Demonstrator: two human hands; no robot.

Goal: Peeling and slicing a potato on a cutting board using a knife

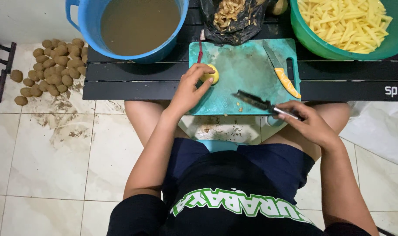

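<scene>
Far out past the left hand (pixel 188 89), a heap of brown potatoes (pixel 55 65) with their skins on lies on the floor (pixel 50 166). It looks like lots are left to peel. Just up from that hand sits a blue bucket (pixel 83 22) full of muddy water.

The left hand rests on the green board (pixel 247 65), and its fingers are closed around a yellow peeled potato (pixel 211 74). This one looks bare, but it is not cut yet. A red-handled brush (pixel 201 46) lies right above the fingers. A black bag (pixel 231 19) of peelings sits further up on the tabletop (pixel 120 83).

Between the two hands, a knife (pixel 279 70) with an orange handle lies flat on the board, and nobody is touching it.

The right hand (pixel 308 120) is shut tight on a peeler (pixel 262 104). Its dark blade pointing back toward the left hand, over the board's near edge.

Up and to the right of that hand, a green bowl (pixel 391 41) holds a big pile of yellow sticks (pixel 343 22), so a good lot seems done.
</scene>
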